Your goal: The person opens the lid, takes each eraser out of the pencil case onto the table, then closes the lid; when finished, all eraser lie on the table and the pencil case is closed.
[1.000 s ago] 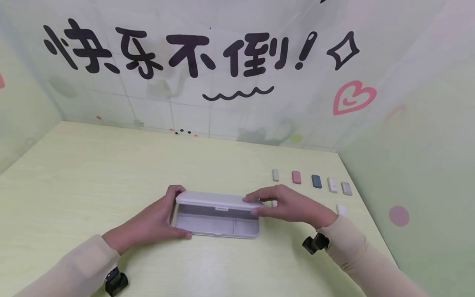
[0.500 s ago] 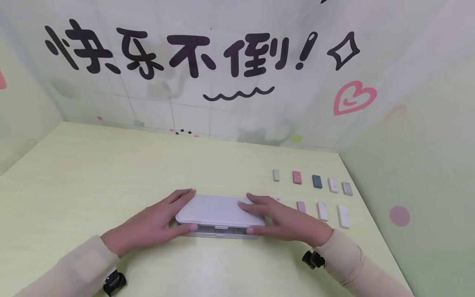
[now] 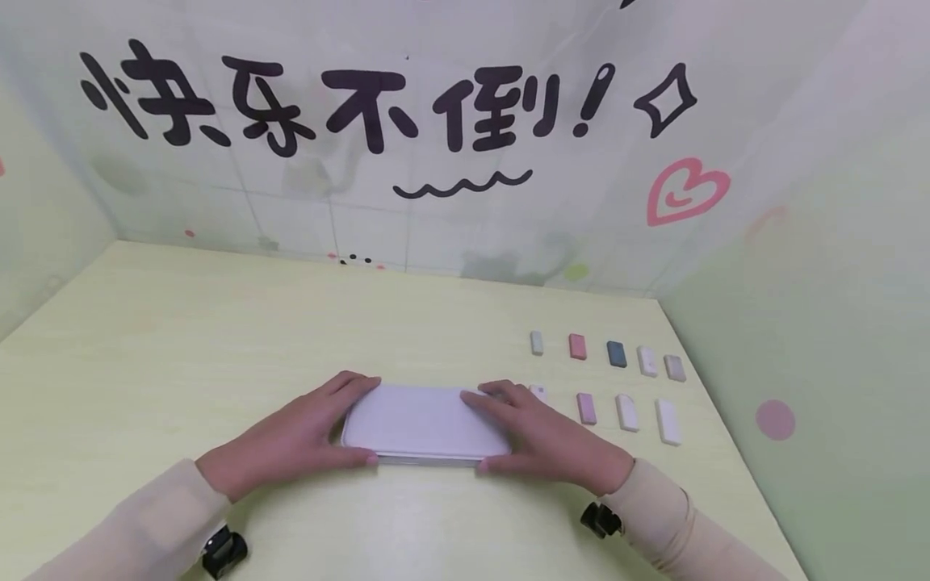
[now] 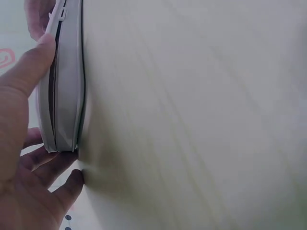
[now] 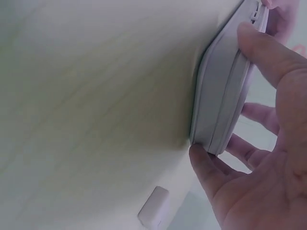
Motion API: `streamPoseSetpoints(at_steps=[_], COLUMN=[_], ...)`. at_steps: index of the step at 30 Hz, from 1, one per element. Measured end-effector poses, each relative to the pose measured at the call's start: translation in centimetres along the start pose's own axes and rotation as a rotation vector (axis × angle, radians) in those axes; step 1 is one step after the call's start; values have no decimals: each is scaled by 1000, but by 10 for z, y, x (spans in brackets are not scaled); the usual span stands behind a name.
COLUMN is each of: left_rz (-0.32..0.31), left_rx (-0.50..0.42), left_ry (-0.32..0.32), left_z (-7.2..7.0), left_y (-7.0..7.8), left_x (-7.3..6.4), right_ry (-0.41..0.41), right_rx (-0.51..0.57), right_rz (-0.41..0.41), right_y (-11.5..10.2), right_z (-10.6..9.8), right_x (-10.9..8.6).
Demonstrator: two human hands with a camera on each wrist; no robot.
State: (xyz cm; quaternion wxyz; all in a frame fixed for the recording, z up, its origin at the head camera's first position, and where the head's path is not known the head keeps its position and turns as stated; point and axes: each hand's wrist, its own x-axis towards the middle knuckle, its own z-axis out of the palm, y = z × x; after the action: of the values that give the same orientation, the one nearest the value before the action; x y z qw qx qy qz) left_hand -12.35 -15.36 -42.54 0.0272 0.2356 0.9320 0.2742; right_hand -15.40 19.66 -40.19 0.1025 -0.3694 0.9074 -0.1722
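Observation:
A pale lavender pencil case (image 3: 425, 420) lies on the table between both hands, its lid down over the base. In the left wrist view a thin dark line runs along the seam below the lid, near a small latch (image 4: 63, 13). My left hand (image 3: 291, 440) grips the case's left end, thumb on the front side and fingers round the back corner. At the right end my right hand (image 3: 555, 440) holds it likewise, its thumb at the front edge and some fingers over the lid. The inside of the case is hidden.
Several small eraser-like blocks stand in two rows at the right, among them a red block (image 3: 577, 347), a dark blue block (image 3: 616, 354), a pink-purple block (image 3: 586, 408) and a white block (image 3: 668, 421). A printed wall (image 3: 450, 226) borders the table's back.
The lid of the pencil case has swung down from half raised to lying over the base. My right hand came down and forward with it; my left hand stayed at the left end.

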Motion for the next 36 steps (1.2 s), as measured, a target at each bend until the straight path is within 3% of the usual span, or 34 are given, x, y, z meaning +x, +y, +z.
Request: streamPoseSetpoints(at_steps=[11,18,25,31,36], left_rz=[27,11,-1,3,-15], left_rx=[-3,-26,18,64,48], left_ry=[-12,-32,-44,-52,-64], left_z=[-6,-2,-2,-7,-13], left_y=[0,1,-2,-6,-13], left_x=[9,12,10,16,23], right_ry=[7,5,2,-2,-7], right_rx=[15,32,36,27,60], right_rz=[37,55,44,53,58], right_y=[2,3,2,5,8], right_z=[-4,-3,-3,-5,-5], right_x=[5,3,2,12,23])
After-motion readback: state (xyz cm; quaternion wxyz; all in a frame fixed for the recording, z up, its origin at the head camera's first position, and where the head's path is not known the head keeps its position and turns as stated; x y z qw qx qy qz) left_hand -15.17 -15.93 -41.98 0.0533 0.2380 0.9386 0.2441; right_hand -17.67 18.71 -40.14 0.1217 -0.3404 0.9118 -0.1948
